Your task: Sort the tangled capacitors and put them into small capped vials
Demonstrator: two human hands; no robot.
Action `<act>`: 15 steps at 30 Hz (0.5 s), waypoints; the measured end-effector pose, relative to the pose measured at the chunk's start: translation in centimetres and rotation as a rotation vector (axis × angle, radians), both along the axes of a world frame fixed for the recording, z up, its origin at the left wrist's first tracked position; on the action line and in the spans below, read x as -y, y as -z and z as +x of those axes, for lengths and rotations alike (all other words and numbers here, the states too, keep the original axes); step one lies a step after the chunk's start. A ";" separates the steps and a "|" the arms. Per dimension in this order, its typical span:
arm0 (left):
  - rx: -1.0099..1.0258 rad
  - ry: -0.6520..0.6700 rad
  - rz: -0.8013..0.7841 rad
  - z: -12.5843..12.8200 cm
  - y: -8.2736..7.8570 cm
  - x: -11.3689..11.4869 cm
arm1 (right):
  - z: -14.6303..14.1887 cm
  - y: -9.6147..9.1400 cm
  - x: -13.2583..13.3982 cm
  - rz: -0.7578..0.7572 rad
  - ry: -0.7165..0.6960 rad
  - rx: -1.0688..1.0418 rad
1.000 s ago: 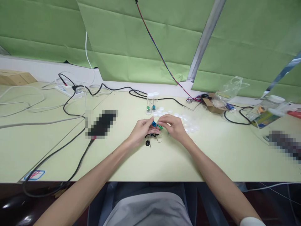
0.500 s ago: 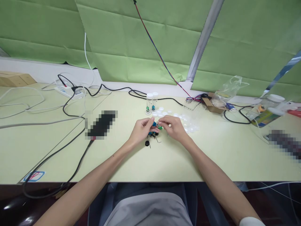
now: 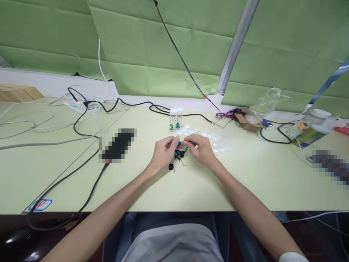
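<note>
My left hand (image 3: 165, 150) is closed, thumb and fingers pinching a small blue part (image 3: 179, 143). My right hand (image 3: 200, 146) is closed just beside it, its fingertips meeting at something too small to make out. A small green piece (image 3: 186, 148) shows between the two hands. Beneath them lies a pile of small black and blue parts (image 3: 180, 154) with thin metal pins or keys. A round black piece (image 3: 171, 166) rests in front of the pile. Behind the hands stand two clear tubes with white caps, one holding a green item (image 3: 171, 126), the other a blue one (image 3: 178, 124).
White round caps (image 3: 203, 134) and clear tubes lie scattered behind my right hand. A blurred-out dark device (image 3: 119, 145) with a black cable sits at left. A small cardboard box (image 3: 247, 122) and a clear jar (image 3: 313, 123) stand at right. Cables run along the wall.
Both hands stay nearly in place. The left hand has shifted very slightly, and the green piece between the fingers sits a little further right.
</note>
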State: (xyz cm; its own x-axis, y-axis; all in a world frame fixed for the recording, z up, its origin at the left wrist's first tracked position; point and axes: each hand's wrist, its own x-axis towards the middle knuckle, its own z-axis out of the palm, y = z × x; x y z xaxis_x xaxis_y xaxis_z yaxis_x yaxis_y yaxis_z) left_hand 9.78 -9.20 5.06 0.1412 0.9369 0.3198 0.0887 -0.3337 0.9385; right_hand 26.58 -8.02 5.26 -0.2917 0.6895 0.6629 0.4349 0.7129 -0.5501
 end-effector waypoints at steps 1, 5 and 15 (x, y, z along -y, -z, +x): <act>0.021 0.007 -0.013 0.0 -0.1 0.0 | 0.0 0.0 0.1 0.004 0.003 0.001; 0.104 0.038 -0.094 0.1 -0.5 -0.1 | -0.2 0.1 0.2 -0.009 0.021 0.003; 0.260 0.150 -0.400 -0.2 0.0 -0.8 | 0.4 0.1 -0.3 0.039 -0.060 0.088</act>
State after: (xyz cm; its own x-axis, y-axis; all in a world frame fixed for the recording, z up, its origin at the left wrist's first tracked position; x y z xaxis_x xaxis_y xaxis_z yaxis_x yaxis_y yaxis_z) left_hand 9.62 -8.36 5.03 0.2469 0.9689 -0.0184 -0.1864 0.0661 0.9802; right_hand 26.96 -7.74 5.15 -0.3900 0.6430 0.6591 0.4362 0.7594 -0.4828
